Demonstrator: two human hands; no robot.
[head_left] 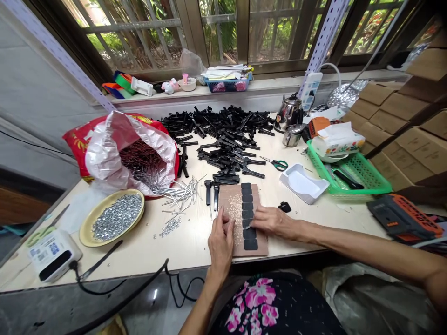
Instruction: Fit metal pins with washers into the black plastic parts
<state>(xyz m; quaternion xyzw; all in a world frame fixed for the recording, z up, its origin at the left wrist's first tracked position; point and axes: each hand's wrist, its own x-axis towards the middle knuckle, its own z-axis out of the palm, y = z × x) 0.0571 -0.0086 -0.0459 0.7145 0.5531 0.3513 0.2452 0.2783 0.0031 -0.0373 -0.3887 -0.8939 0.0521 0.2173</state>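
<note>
Your left hand (220, 239) lies along the left edge of the brown board (238, 244) at the table's near edge, fingers loosely bent; you cannot tell from here whether it grips the board. Your right hand (267, 222) has its fingers bunched over the single column of black pads (250, 244) on that board; whether they pinch anything is hidden. You can count about eight pads, some partly covered by your fingers.

Well to your left, near the table edge, are one white device (54, 256) with a cable and one yellow bowl (84, 228) of small metal pieces. More such pieces (170, 227), too many to count, lie loose between the bowl and your left hand. Just beyond your right wrist is one small black piece (285, 206); one orange-and-black battery (405, 218) sits near your right forearm.

Two black clips (208, 193) stand just beside the board's far left corner, crowding it. Left of them spill uncounted metal rods (185, 193) from one red bag (78, 139). To the right are one white tray (303, 183), one green basket (363, 188) and one pair of scissors (279, 164).

Farther off, a heap of black clips (226, 135) blocks the middle, with one kettle (289, 111) and one metal cup (293, 136) to its right.
</note>
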